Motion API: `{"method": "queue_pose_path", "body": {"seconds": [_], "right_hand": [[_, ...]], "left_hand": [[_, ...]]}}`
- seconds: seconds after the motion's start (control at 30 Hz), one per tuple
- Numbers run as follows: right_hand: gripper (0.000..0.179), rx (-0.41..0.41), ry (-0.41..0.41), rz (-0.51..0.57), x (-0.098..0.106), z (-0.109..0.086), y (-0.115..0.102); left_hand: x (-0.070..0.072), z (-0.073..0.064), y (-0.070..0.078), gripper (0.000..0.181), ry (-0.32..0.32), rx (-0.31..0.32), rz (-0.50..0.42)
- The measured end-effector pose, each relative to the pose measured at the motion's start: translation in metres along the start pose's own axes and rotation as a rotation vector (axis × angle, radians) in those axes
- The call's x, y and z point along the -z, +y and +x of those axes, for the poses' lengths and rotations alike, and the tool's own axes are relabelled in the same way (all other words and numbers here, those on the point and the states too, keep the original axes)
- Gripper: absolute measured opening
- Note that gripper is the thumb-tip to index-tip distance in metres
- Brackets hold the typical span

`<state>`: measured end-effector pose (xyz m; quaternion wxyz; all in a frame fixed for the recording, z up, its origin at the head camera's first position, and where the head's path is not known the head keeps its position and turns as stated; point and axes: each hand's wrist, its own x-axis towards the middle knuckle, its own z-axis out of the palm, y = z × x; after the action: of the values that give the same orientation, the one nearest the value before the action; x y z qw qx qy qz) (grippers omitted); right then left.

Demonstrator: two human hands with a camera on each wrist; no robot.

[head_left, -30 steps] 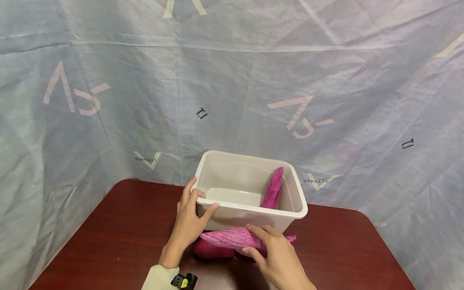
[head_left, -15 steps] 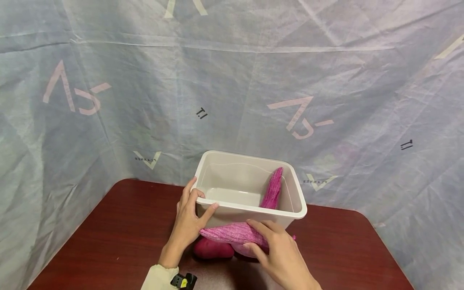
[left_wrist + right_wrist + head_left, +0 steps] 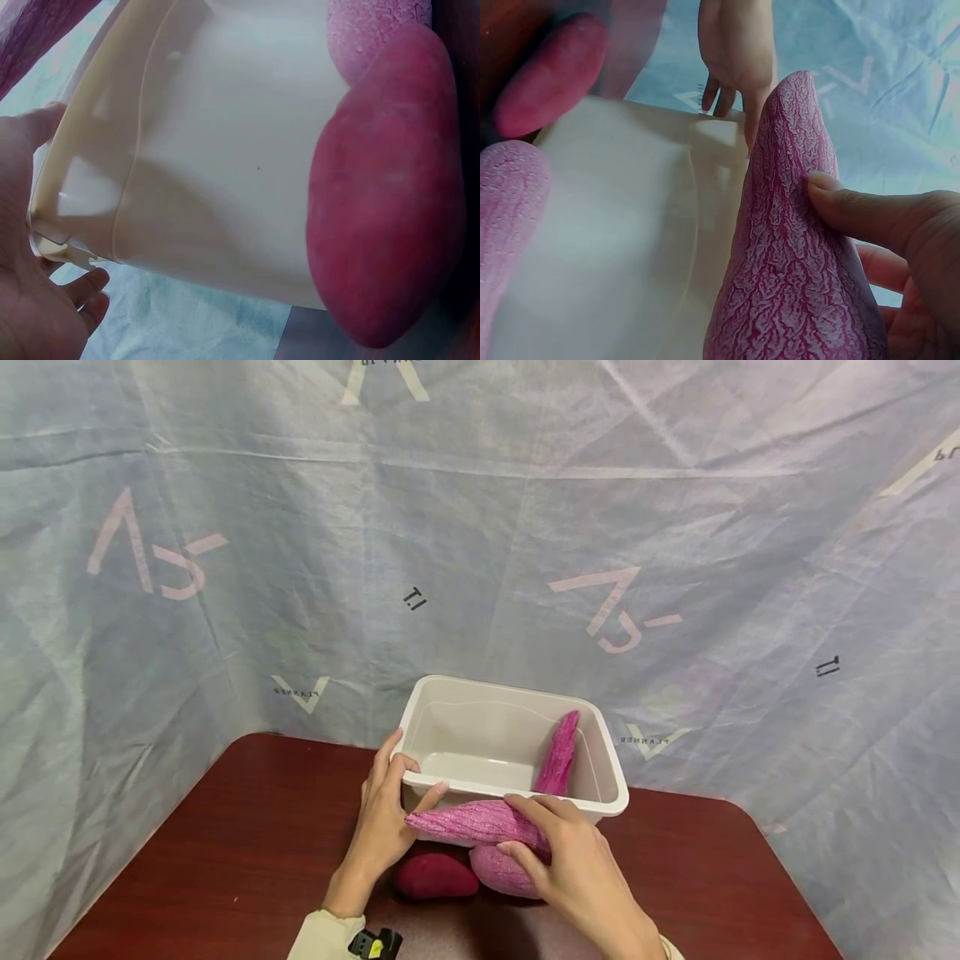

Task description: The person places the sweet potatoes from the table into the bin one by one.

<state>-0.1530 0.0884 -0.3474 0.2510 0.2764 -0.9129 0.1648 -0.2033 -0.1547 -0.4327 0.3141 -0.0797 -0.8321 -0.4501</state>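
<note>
My right hand [image 3: 581,860] grips a long, wrinkled pinkish-purple sweet potato [image 3: 468,822], thumb on the near side and fingers over the far side. It hangs level in front of the white plastic bin [image 3: 487,727], just below the front rim, its tapered end pointing left. My left hand [image 3: 381,822] holds the bin's front left corner, fingers over the rim and thumb along the front. Inside the bin a similar purple sweet potato [image 3: 559,756] leans against the right end. On the table before the bin lie a smooth dark red sweet potato [image 3: 435,877] and a pink rough-skinned one [image 3: 501,870].
The bin stands on a dark red wooden table [image 3: 277,852] with rounded far corners. Grey-blue printed sheeting [image 3: 480,543] hangs behind it and along both sides.
My right hand has raised the purple sweet potato up toward the bin's front rim, uncovering the pink sweet potato on the table. My left hand keeps its hold on the corner.
</note>
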Motion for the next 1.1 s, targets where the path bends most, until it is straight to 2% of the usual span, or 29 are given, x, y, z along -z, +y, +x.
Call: {"method": "queue_pose_path", "body": {"seconds": [0.13,0.43,0.63,0.9,1.1], "right_hand": [[0.048,-0.002,0.005,0.003,0.001,0.006,-0.001],[0.048,0.052,0.043,0.043,-0.001,0.025,-0.001],[0.047,0.042,0.044,0.058,0.0,0.038,0.0],[0.046,0.028,0.053,0.061,-0.001,0.05,0.006],[0.048,-0.031,0.053,0.07,-0.002,0.061,0.018]], "left_hand": [[0.0,0.0,0.0,0.037,0.005,-0.018,0.009],[-0.001,0.001,-0.002,0.035,0.002,-0.033,-0.012],[0.001,0.002,-0.001,0.036,0.017,-0.039,-0.01],[0.001,0.001,0.0,0.037,-0.019,0.032,-0.014],[0.0,0.0,0.0,0.039,-0.028,0.057,-0.017]]}}
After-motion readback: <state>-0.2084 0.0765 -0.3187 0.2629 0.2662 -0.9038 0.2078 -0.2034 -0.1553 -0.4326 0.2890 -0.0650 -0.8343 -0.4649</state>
